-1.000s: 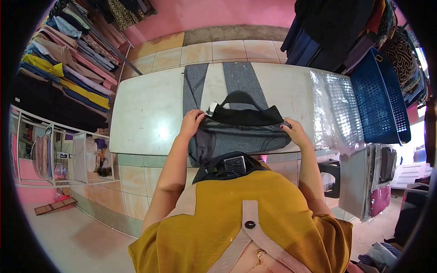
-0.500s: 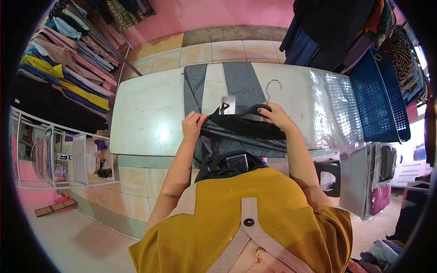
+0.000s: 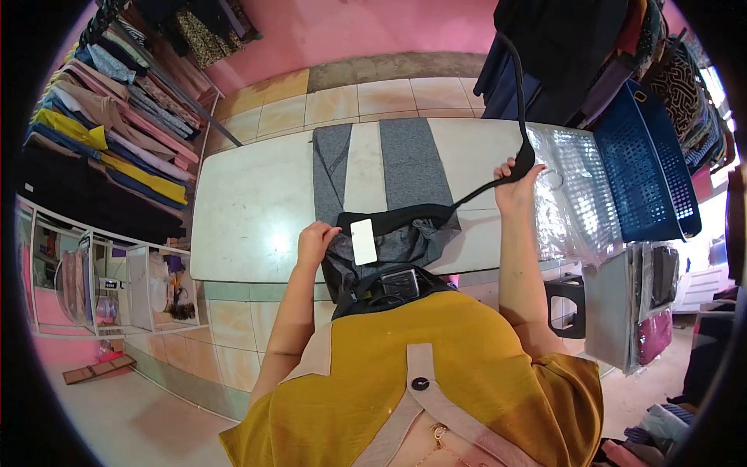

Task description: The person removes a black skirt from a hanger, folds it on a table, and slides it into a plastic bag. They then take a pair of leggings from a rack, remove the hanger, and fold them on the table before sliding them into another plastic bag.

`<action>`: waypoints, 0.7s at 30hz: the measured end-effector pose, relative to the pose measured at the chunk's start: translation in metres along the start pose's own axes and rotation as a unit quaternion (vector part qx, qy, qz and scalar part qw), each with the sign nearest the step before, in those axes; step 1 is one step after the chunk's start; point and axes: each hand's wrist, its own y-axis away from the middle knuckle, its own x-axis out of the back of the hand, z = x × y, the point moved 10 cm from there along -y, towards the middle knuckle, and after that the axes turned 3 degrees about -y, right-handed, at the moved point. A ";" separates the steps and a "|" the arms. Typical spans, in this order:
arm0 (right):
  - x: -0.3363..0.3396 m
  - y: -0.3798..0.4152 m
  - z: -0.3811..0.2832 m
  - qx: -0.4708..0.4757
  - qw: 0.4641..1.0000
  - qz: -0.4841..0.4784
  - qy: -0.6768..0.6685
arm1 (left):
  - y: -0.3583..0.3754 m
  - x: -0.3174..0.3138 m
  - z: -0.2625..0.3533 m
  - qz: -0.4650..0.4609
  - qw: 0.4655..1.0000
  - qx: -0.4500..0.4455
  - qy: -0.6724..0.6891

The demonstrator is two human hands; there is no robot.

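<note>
Grey trousers (image 3: 410, 156) lie on the white table, their two legs stretched towards the far edge. Their black waistband (image 3: 397, 218) is bunched on the near side, with a blank white tag (image 3: 363, 242) hanging over it. My left hand (image 3: 315, 243) is closed, pinching the waistband's left end. In my right hand (image 3: 515, 187) is a black clothes hanger (image 3: 526, 149), gripped near its middle. One hanger arm slopes down to the waistband's right end; the other rises towards the far side. The metal hook shows faintly beside my right fingers.
Clear plastic bags (image 3: 572, 202) cover the right end of the white table (image 3: 249, 194). A blue basket (image 3: 642, 163) stands beyond them. A black stool (image 3: 566, 307) is under the right side. Folded clothes (image 3: 117, 132) hang along the left, dark garments (image 3: 545, 54) at the far right.
My right hand has moved right with the hanger, which now extends away from the waistband. The tag has swung nearer and lies flat. My left hand moved slightly left and nearer, keeping its pinch.
</note>
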 end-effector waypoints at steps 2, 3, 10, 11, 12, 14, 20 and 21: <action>-0.026 -0.003 -0.007 0.000 0.998 0.004 -0.055 | -0.004 -0.013 0.006 -0.043 0.999 -0.022 -0.022; -0.034 -0.007 -0.010 -0.008 0.996 -0.001 -0.085 | -0.005 -0.013 0.006 -0.043 0.998 -0.026 -0.023; -0.038 -0.029 0.001 -0.089 0.989 -0.098 -0.064 | -0.006 0.002 -0.002 0.016 0.998 -0.017 -0.061; -0.027 -0.027 0.007 -0.086 0.992 -0.057 -0.071 | -0.005 0.032 0.019 0.132 0.990 -0.046 -0.029; -0.028 -0.024 0.012 -0.084 0.989 -0.069 -0.101 | -0.011 0.040 0.041 0.128 0.989 -0.075 -0.008; -0.021 -0.022 0.035 -0.123 0.983 -0.058 -0.127 | -0.028 0.037 0.080 0.079 0.985 -0.149 0.038; -0.061 -0.011 0.037 -0.092 0.936 -0.225 -0.256 | -0.046 -0.008 0.147 -0.083 0.963 -0.213 0.145; -0.062 -0.008 0.041 -0.090 0.936 -0.226 -0.256 | -0.046 -0.011 0.153 -0.083 0.962 -0.214 0.145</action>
